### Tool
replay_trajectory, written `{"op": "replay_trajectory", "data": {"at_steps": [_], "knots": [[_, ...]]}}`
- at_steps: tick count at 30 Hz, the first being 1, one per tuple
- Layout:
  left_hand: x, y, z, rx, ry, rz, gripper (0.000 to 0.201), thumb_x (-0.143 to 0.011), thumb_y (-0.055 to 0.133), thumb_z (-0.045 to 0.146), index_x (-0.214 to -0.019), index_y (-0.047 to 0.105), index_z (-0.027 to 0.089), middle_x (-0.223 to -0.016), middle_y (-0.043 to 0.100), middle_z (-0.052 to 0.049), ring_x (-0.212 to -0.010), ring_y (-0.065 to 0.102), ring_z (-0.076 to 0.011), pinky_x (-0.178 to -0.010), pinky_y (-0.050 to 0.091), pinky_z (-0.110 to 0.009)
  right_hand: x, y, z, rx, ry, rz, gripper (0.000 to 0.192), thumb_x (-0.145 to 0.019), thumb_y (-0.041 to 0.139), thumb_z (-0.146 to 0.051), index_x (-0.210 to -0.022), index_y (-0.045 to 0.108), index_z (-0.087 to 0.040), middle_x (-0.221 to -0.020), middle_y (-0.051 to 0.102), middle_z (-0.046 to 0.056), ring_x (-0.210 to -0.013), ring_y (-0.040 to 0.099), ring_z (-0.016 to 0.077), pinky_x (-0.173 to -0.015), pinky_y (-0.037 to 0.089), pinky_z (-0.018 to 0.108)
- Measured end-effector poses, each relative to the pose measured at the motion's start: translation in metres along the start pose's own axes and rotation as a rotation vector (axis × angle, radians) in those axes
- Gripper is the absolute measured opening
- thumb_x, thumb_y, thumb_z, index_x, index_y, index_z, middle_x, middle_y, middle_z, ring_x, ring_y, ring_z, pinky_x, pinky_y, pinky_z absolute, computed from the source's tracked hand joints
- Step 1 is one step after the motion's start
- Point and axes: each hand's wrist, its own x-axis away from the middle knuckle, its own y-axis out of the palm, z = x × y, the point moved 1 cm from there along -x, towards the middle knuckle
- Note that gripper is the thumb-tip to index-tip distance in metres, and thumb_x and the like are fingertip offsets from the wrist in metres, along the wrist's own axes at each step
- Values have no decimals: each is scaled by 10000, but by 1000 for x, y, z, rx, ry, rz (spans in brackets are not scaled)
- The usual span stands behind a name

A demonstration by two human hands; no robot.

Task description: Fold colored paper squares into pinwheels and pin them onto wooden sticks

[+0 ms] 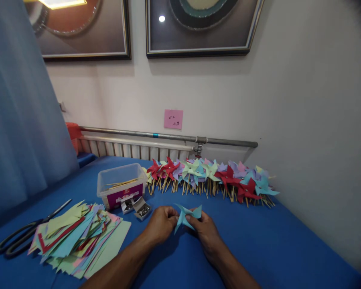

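A light blue paper pinwheel (183,216) is held up over the blue table between my two hands. My right hand (203,228) pinches it at its centre, thumb on the front. The fingers of my left hand (162,221) are closed at the pinwheel's left edge; whether they also hold a small pin I cannot make out. No stick shows on this pinwheel. Just beyond my left hand sit two small open boxes of metal pins, one (142,209) tilted towards me and the other (127,205) beside it.
Finished pinwheels on sticks (198,174) lie in a row at the back. A clear plastic tub (122,185) holds wooden sticks. Coloured paper sheets (78,237) and black-handled scissors (27,235) lie at the left. A metal pipe (168,136) runs along the wall, and a blue curtain (21,104) hangs left.
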Motion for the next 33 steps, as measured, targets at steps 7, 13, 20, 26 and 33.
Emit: {"op": "replay_trajectory", "data": {"at_steps": [7, 13, 20, 26, 33], "knots": [[3, 0, 4, -26, -18, -2, 129, -760, 562, 171, -758, 687, 140, -604, 602, 15, -548, 487, -113, -521, 336, -214, -7, -3, 8, 17, 2, 25, 423, -570, 864, -461, -831, 702, -169, -646, 653, -11, -602, 560, 157, -615, 448, 283], [4, 0, 5, -60, -13, 17, 152, -769, 554, 160, -768, 704, 136, -622, 632, -1, -568, 511, -122, -539, 350, -217, -8, -4, 11, 57, -38, 20, 406, -586, 849, -465, -828, 716, -168, -640, 642, -16, -612, 549, 159, -626, 435, 282], [4, -1, 6, -76, -16, 10, 168, -778, 541, 156, -769, 707, 140, -629, 641, -8, -573, 524, -126, -553, 358, -219, -10, -5, 13, 53, -5, 23, 460, -551, 865, -470, -860, 725, -159, -663, 665, -3, -632, 571, 174, -644, 446, 294], [5, -2, 7, -94, 2, 10, 162, -776, 550, 178, -764, 707, 141, -640, 637, -7, -594, 519, -130, -561, 358, -218, -2, -1, 5, 65, -27, 28, 425, -579, 848, -466, -841, 732, -152, -651, 649, -13, -619, 539, 155, -631, 418, 280], [5, -2, 6, -102, 16, 7, 159, -771, 549, 190, -759, 701, 145, -642, 635, -13, -602, 521, -135, -560, 350, -221, 0, 0, 3, 55, -27, 38, 407, -574, 857, -451, -824, 721, -160, -642, 637, -24, -611, 531, 150, -634, 419, 278]]}}
